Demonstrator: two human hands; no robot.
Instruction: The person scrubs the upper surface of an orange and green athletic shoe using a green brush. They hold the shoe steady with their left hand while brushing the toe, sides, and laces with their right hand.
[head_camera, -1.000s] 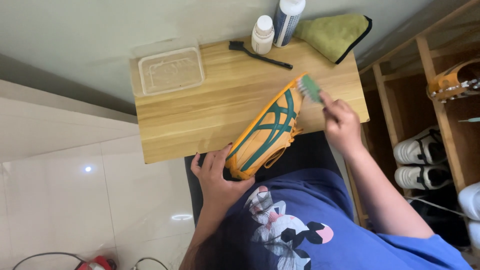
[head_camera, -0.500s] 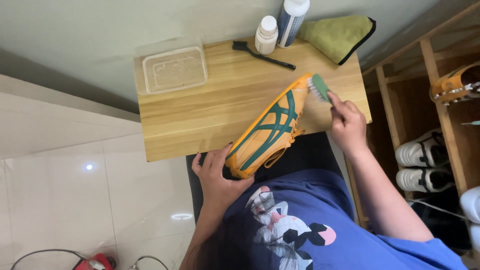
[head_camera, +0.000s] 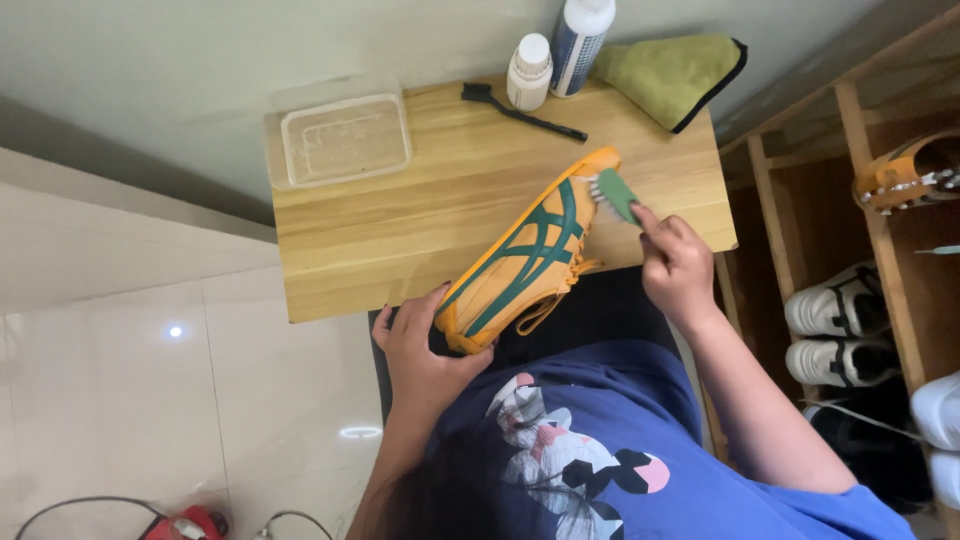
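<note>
Left hand: our left hand (head_camera: 425, 345) grips the heel of the orange sneaker (head_camera: 528, 255).
Right hand: our right hand (head_camera: 678, 265) is closed around a green brush (head_camera: 615, 192), bristles touching the toe.
Sneaker: on the wooden table (head_camera: 400, 220), toe towards 1 o'clock.
Beyond: clear tub (head_camera: 345, 138) at 10 o'clock; two bottles (head_camera: 555, 50) and a green cloth (head_camera: 675, 75) at 12.

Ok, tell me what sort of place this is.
Probably a home entryway or shoe-care corner: a wooden shoe rack holds pairs of shoes, and a small wooden table on a tiled floor carries bottles, a cloth and a brush.
</note>
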